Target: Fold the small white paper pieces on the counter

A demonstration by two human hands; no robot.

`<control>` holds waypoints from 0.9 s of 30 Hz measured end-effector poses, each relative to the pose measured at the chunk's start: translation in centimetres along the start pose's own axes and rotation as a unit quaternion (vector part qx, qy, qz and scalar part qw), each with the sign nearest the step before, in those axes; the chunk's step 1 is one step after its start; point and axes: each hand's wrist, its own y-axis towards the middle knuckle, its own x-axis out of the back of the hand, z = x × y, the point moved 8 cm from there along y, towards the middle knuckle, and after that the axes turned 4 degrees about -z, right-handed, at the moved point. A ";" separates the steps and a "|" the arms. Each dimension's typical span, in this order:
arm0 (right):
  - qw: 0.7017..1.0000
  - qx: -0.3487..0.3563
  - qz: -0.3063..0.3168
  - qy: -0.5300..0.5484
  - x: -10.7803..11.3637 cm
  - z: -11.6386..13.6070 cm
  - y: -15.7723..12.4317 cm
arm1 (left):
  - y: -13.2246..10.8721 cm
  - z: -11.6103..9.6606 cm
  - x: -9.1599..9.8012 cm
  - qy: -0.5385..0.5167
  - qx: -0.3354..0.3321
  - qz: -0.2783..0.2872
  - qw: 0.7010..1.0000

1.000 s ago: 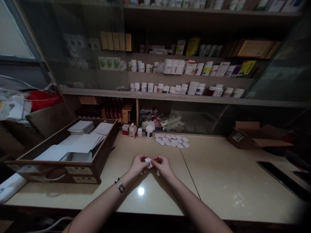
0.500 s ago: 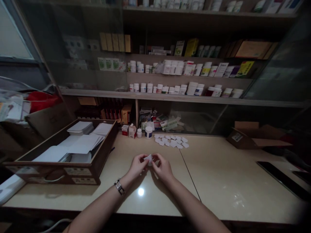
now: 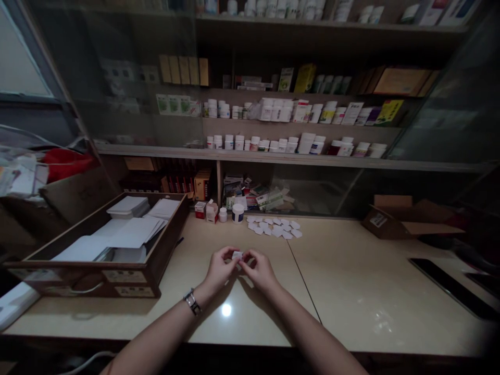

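A small piece of white folded paper (image 3: 237, 255) is held between both hands above the counter. My left hand (image 3: 221, 270), with a watch on its wrist, pinches the left side of the paper. The fingers of my right hand (image 3: 258, 269) are closed on its right side. Beyond the hands lie several small folded white papers (image 3: 277, 230) in loose rows. To their left stand a white jar with a blue label (image 3: 238, 213), a smaller white bottle (image 3: 223, 214) and two small boxes (image 3: 211, 212).
A wooden drawer (image 3: 153, 271) with stacks of white paper sits at the left. An open cardboard box (image 3: 385, 229) and a dark phone (image 3: 449, 286) are on the right of the counter. Shelves (image 3: 297, 159) of bottles rise behind.
The paper between my fingers looks smaller and flatter than before, and its pointed upper part no longer shows. Both hands have stayed nearly in place, and the view has shifted slightly.
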 end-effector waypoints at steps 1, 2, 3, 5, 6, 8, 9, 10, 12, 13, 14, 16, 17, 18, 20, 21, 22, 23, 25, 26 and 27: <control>1.000 -0.006 0.000 0.015 0.0 -0.1 0.1 | -0.1 -0.1 0.0 0.006 -0.005 -0.001 1.000; 1.000 -0.011 -0.001 0.029 0.0 -0.2 0.1 | -0.2 -0.1 0.0 0.011 -0.006 -0.003 1.000; 0.999 -0.015 -0.002 0.042 0.0 -0.3 0.2 | -0.2 -0.2 0.0 0.015 -0.008 -0.005 1.000; 0.998 -0.022 -0.003 0.063 0.0 -0.4 0.3 | -0.3 -0.6 0.1 0.035 -0.030 -0.008 0.999; 0.997 -0.024 -0.003 0.069 0.1 -0.4 0.3 | -0.4 -1.0 0.2 0.056 -0.054 -0.008 0.997; 0.997 -0.023 -0.003 0.072 0.3 -0.4 0.4 | -0.7 -2.0 0.1 0.114 -0.118 0.010 0.986; 0.997 -0.022 -0.001 0.071 0.4 -0.4 0.5 | -0.8 -2.5 0.0 0.146 -0.150 0.024 0.978; 0.997 -0.020 0.001 0.070 0.5 -0.4 0.5 | -1.0 -2.9 -0.2 0.177 -0.175 0.038 0.968; 0.998 -0.019 0.011 0.067 0.7 -0.4 0.6 | -1.1 -3.3 -0.4 0.227 -0.202 0.061 0.951; 0.998 -0.020 0.016 0.065 0.7 -0.5 0.6 | -1.1 -3.3 -0.5 0.247 -0.209 0.067 0.944; 0.998 -0.020 0.021 0.062 0.8 -0.5 0.6 | -1.0 -3.4 -0.5 0.263 -0.213 0.071 0.938; 0.998 -0.018 0.030 0.057 0.7 -0.5 0.6 | -0.9 -3.2 -0.7 0.282 -0.215 0.079 0.932; 0.998 -0.016 0.034 0.057 0.7 -0.4 0.5 | -0.8 -3.1 -0.8 0.287 -0.215 0.084 0.930; 0.998 -0.013 0.037 0.057 0.6 -0.4 0.5 | -0.7 -3.0 -0.8 0.290 -0.212 0.089 0.929; 0.997 -0.005 0.041 0.059 0.6 -0.3 0.5 | -0.5 -2.5 -0.9 0.295 -0.204 0.095 0.929; 0.997 -0.002 0.043 0.060 0.5 -0.3 0.5 | -0.4 -2.3 -0.9 0.295 -0.198 0.097 0.930; 0.997 0.001 0.045 0.059 0.5 -0.2 0.4 | -0.4 -2.1 -0.8 0.294 -0.194 0.098 0.931; 0.997 0.003 0.047 0.057 0.4 -0.2 0.4 | -0.3 -2.0 -0.8 0.291 -0.192 0.100 0.932; 0.998 0.008 0.049 0.046 0.4 -0.1 0.4 | -0.4 -1.9 -0.9 0.280 -0.193 0.107 0.934; 0.998 0.012 0.049 0.038 0.4 0.1 0.4 | -0.4 -1.9 -0.9 0.274 -0.195 0.109 0.936; 0.998 0.018 0.048 0.028 0.4 0.2 0.4 | -0.4 -1.8 -0.9 0.269 -0.195 0.108 0.937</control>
